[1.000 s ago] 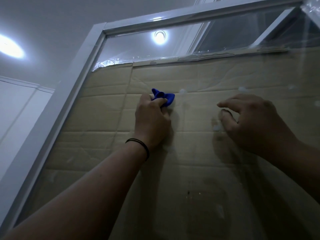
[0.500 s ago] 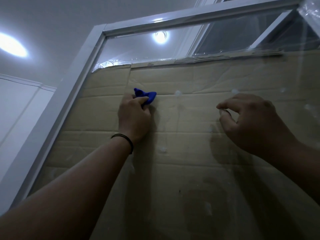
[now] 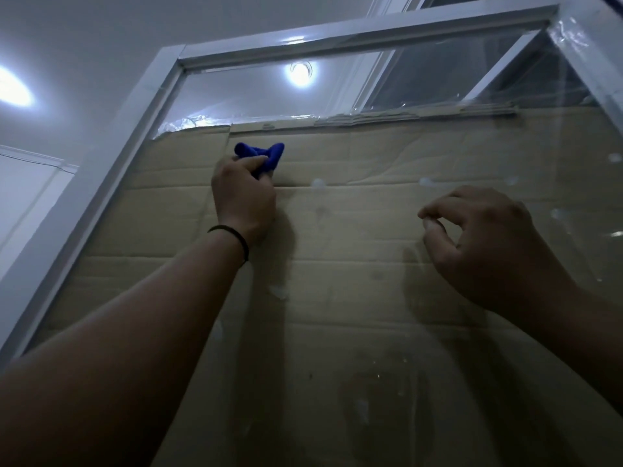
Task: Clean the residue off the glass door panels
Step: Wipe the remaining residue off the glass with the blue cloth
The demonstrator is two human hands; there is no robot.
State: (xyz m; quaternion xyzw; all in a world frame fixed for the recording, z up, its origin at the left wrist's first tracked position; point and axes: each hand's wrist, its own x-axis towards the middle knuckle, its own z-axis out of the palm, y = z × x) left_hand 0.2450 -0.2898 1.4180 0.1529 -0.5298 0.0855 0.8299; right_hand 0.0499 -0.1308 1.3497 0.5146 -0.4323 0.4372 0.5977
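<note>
Since the earlier frame our left hand, gripping the blue cloth, had slid up-left; our right hand pinched empty; nails risked scratching the glass panel.

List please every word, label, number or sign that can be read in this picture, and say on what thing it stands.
None: no readable text shows anywhere in this view.
Cardboard behind the glass: plain, no print seen.
Blue cloth in the left hand: no label seen.
White frame: no marking.
Right hand: pinches something too small to tell.
White spots on the glass are residue, not signs.
</note>
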